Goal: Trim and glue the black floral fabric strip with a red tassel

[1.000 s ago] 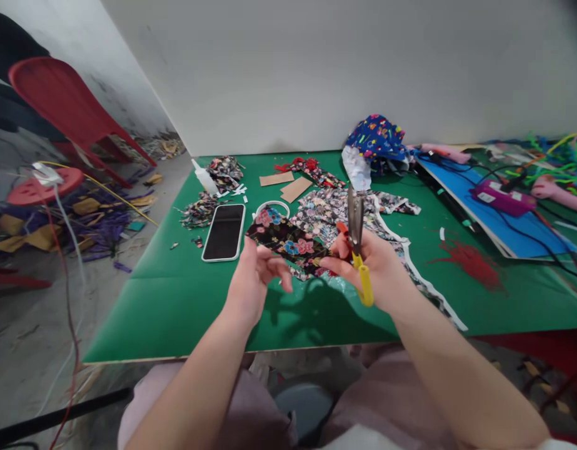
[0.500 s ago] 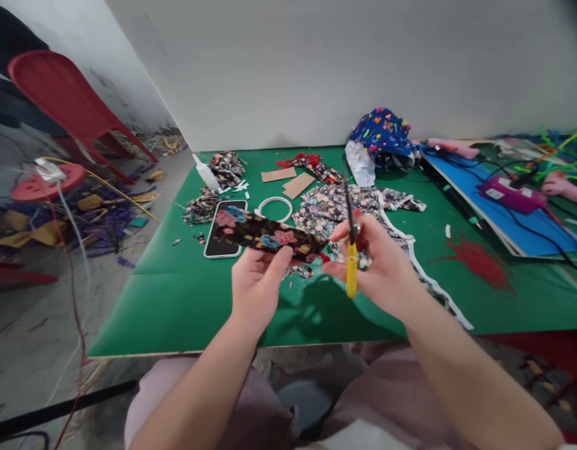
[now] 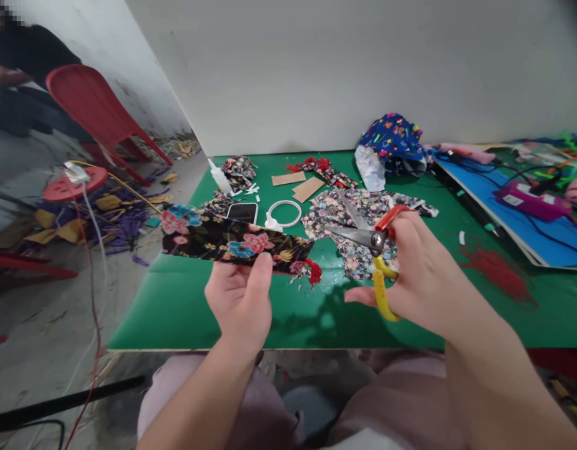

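My left hand [image 3: 244, 297] pinches a black floral fabric strip [image 3: 232, 242], thumb on top and fingers beneath. A red tassel [image 3: 314, 272] hangs at the strip's right end. My right hand [image 3: 410, 269] has its fingers in the handles of scissors [image 3: 376, 240], one handle red and one yellow. The scissor blades are spread and point left, apart from the strip. Behind them, floral cloth [image 3: 330, 206] with white edging lies on the green table [image 3: 185, 312]. A phone [image 3: 242, 213] and a white ring [image 3: 285, 214] are behind the strip, partly covered.
At the back are a glue bottle [image 3: 219, 177], brown card pieces [image 3: 307, 188] and a blue patterned cloth [image 3: 391, 140]. On the right lie a blue folder [image 3: 494, 206], a purple device [image 3: 534, 199], cables and red threads [image 3: 497, 269]. A person sits at the far left.
My right hand has moved right, away from the strip, and the scissors now show spread blades. The strip has shifted left and nearer, its red tassel now in plain view. The camera view has shifted slightly left.
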Demonstrator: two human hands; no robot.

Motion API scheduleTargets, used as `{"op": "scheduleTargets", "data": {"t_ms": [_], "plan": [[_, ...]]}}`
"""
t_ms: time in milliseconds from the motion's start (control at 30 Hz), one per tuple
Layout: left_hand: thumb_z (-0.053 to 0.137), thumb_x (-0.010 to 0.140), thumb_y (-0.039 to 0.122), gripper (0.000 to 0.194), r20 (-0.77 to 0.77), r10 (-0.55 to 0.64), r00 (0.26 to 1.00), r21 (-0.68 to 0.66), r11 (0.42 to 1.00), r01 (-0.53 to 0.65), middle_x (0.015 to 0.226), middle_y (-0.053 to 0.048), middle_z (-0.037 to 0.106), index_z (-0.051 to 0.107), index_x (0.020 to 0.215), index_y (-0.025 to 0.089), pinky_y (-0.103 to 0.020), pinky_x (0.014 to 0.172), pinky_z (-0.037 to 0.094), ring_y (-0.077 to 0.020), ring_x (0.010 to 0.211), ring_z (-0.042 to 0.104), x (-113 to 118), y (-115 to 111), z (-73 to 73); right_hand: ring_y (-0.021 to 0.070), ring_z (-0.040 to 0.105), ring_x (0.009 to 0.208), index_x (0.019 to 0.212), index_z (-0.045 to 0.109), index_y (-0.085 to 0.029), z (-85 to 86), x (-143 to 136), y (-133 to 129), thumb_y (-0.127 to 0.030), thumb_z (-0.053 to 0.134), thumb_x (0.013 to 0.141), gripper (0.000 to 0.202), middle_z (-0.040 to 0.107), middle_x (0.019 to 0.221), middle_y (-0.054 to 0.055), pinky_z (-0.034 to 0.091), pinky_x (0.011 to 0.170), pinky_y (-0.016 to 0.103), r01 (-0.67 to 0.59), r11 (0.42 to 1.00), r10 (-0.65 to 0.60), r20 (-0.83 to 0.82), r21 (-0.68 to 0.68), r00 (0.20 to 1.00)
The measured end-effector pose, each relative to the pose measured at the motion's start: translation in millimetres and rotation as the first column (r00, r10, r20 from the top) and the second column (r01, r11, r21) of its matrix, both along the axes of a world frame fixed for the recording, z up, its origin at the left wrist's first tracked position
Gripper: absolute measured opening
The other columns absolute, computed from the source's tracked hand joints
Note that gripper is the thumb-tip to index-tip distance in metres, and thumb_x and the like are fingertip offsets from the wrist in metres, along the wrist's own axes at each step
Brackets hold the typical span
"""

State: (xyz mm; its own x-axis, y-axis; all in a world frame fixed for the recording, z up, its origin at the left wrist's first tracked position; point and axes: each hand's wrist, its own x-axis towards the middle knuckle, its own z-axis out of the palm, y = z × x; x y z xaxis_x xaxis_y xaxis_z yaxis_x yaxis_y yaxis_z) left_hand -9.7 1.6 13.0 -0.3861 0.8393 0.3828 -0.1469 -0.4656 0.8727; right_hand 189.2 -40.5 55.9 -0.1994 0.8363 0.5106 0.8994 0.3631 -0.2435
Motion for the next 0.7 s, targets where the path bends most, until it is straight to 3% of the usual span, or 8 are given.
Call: {"op": "scheduleTargets", "data": {"t_ms": [200, 400, 567, 700], "plan": [[0.072, 0.072, 0.03, 0.014, 0.001, -0.095, 0.995, -0.069, 0.993, 0.095, 0.074, 0.003, 0.065, 0.063, 0.079, 0.02, -0.018, 0.052, 0.05, -0.0086, 0.063, 0.059, -1, -4, 2.7, 0.0127, 0.045, 0.053, 0.071, 0.038, -0.022, -0.1, 3, -2, -0.058, 0.06, 0.074, 0.042, 0.049, 0.063, -0.002, 0.031, 0.049, 0.027, 0.204, 0.979, -0.204, 0.0, 0.014, 0.979], [0.073, 0.072, 0.026, 0.014, 0.03, -0.129, 0.991, -0.08, 0.988, 0.131, 0.077, 0.004, 0.065, 0.063, 0.077, 0.019, -0.015, 0.043, 0.049, -0.005, 0.051, 0.055, -1, -2, 0.9, 0.0116, 0.045, 0.043, 0.088, 0.047, -0.023, 1.0, 28, -4, -0.067, 0.056, 0.071, 0.048, 0.058, 0.069, 0.0, 0.031, 0.046, 0.027, 0.265, 0.963, -0.264, 0.041, -0.039, 0.964], [0.072, 0.073, 0.024, 0.011, 0.049, -0.188, 0.981, -0.079, 0.978, 0.191, 0.076, 0.004, 0.066, 0.066, 0.08, 0.019, -0.015, 0.043, 0.051, -0.0069, 0.055, 0.06, -1, -1, 2.8, 0.0159, 0.052, 0.049, 0.095, 0.048, -0.024, 5.8, 46, -9, -0.072, 0.056, 0.067, 0.056, 0.062, 0.078, 0.003, 0.033, 0.045, 0.029, 0.277, 0.961, -0.276, 0.081, -0.002, 0.958], [0.071, 0.074, 0.025, 0.01, 0.029, -0.203, 0.979, -0.076, 0.976, 0.204, 0.072, 0.004, 0.067, 0.066, 0.08, 0.019, -0.015, 0.041, 0.05, -0.0068, 0.051, 0.06, 1, -3, 3.8, 0.0198, 0.059, 0.067, 0.094, 0.049, -0.023, 9.8, 38, -10, -0.059, 0.058, 0.076, 0.042, 0.061, 0.08, 0.005, 0.041, 0.056, 0.031, 0.195, 0.978, -0.202, 0.106, 0.07, 0.974]]}}
